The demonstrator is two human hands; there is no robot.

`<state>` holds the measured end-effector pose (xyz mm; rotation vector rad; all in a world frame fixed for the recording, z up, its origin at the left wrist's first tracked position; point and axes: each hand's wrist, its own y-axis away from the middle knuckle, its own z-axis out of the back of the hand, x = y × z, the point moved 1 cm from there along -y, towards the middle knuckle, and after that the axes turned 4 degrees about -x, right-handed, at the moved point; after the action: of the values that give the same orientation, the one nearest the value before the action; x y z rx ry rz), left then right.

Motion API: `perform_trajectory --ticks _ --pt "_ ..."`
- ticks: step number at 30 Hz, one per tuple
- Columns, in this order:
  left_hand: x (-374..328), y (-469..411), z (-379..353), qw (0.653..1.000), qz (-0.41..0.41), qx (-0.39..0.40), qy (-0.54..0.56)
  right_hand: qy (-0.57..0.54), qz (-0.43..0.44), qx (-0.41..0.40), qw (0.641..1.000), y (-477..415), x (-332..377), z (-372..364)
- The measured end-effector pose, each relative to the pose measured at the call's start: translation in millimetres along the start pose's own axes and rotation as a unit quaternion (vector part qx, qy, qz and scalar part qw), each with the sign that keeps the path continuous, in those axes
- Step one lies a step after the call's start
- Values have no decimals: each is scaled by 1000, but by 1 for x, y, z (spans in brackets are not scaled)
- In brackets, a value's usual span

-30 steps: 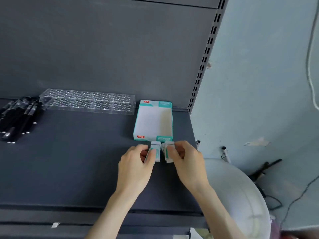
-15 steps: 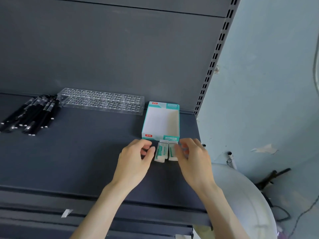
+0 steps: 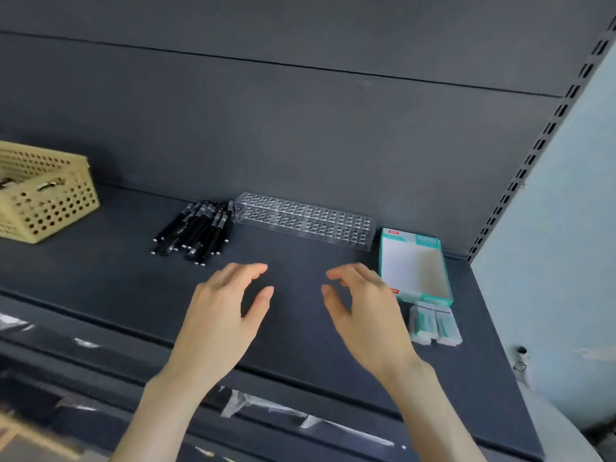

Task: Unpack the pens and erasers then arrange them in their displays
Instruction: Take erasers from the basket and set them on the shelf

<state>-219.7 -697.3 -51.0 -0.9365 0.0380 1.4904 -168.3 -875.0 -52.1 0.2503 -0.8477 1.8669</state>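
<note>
Two white-and-teal erasers (image 3: 435, 326) lie side by side on the dark shelf, just in front of the teal-and-white eraser display box (image 3: 443, 271), whose tray holds nothing. A pile of black pens (image 3: 196, 230) lies to the left of the clear plastic pen holder (image 3: 303, 220) with its rows of holes. My left hand (image 3: 223, 315) and my right hand (image 3: 363, 311) hover over the middle of the shelf, fingers loosely spread, holding nothing. The right hand is just left of the erasers.
A yellow perforated basket (image 3: 50, 201) stands at the far left of the shelf (image 3: 100, 278). A slotted upright (image 3: 533, 151) and a pale wall bound the right side. Scraps of clear wrapping (image 3: 266, 408) lie on the ledge below the shelf's front edge.
Both hands let go of the two erasers, which stay in front of the box, and moved left to the shelf's middle. The view swung left, bringing the basket into sight.
</note>
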Motion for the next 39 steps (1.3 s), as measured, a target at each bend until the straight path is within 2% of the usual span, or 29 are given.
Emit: perform_trajectory --ticks 4,13,20,27,33,39 --pt "63 12 59 999 8 -7 -34 -15 29 14 999 -1 64 -61" --pt "200 19 164 998 32 20 -55 -21 19 67 997 -12 199 -183" --pt "277 -28 217 998 24 -20 -63 -24 42 79 996 -60 261 -237" --pt "343 -92 250 997 -13 -40 -61 -66 83 40 994 -130 313 -290" --pt "403 -152 273 996 0 -67 -53 -83 112 25 990 -195 353 -331" --pt "465 -199 289 999 4 26 -32 -23 94 96 991 -233 381 -372"
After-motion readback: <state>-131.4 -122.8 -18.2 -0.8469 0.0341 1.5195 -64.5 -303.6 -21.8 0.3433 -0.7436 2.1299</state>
